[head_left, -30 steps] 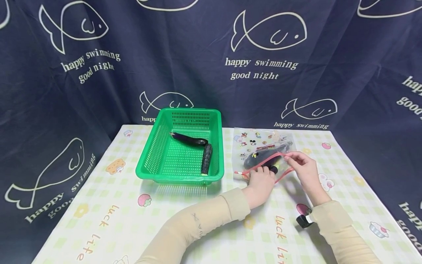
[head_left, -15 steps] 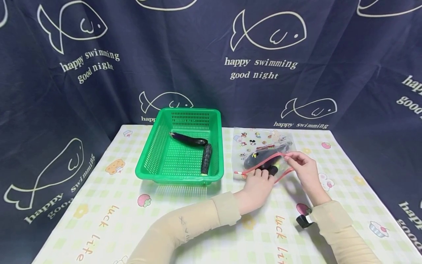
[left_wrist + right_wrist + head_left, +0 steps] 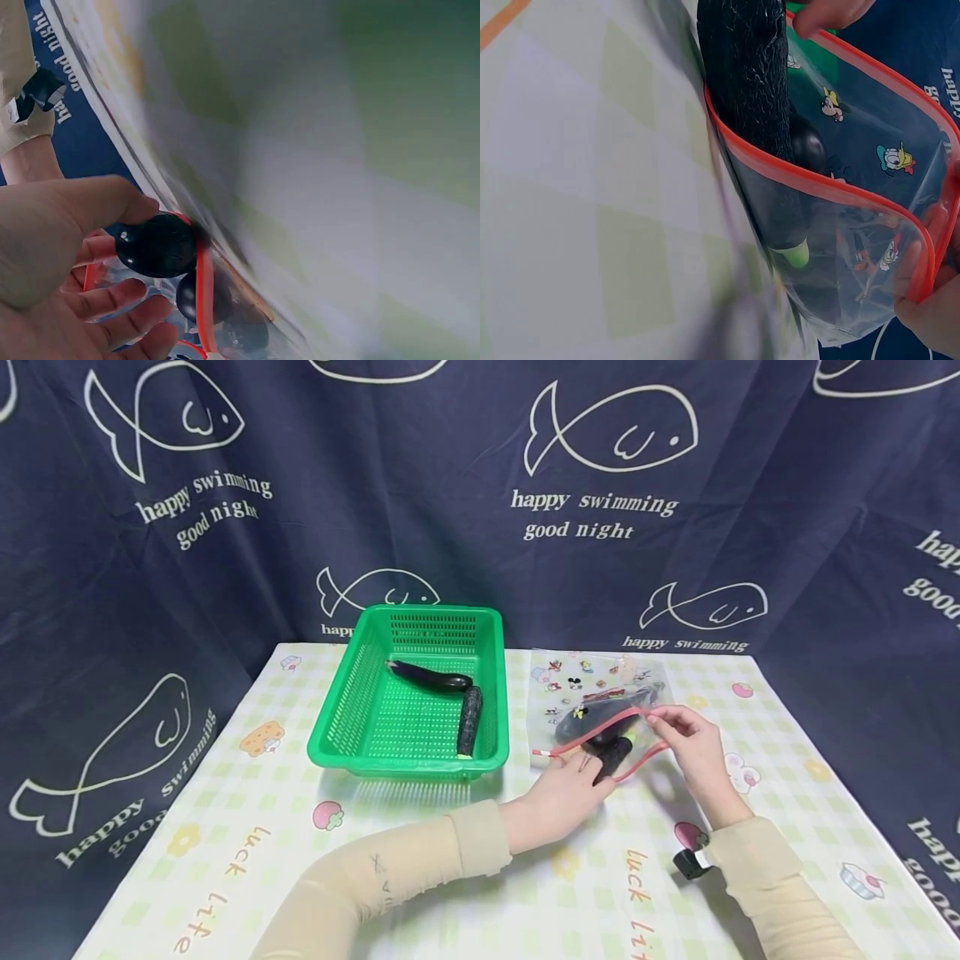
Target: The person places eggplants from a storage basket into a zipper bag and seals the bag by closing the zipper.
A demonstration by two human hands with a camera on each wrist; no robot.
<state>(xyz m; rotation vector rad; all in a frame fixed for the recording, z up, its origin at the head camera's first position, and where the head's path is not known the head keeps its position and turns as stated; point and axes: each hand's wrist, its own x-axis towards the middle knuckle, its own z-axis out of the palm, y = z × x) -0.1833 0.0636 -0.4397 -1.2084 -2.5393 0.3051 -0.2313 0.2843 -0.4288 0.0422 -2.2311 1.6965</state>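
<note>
A clear zip bag (image 3: 547,710) with a red rim and cartoon prints lies at the table's back right, its mouth held apart. My right hand (image 3: 693,752) pinches the rim between thumb and fingers. At the mouth, my left hand (image 3: 558,797) grips a dark wrinkled cucumber (image 3: 615,760) near its outer end; its pale green tip points into the bag in the right wrist view. In the left wrist view the thumb lies on the cucumber's rounded end (image 3: 157,244), with some fingers spread below. A dark eggplant (image 3: 592,718) shows through the film, beside another dark rounded end (image 3: 808,142).
Left of the bag stands a green perforated basket (image 3: 337,756) holding an eggplant (image 3: 429,677) and a dark cucumber (image 3: 469,722). A patterned cloth covers the table (image 3: 420,893). Behind it hangs a dark blue curtain (image 3: 450,485) with fish prints.
My left hand has drawn back leftward and toward me, and more of the cucumber shows at the bag's mouth. The right hand, bag rim and basket stay put.
</note>
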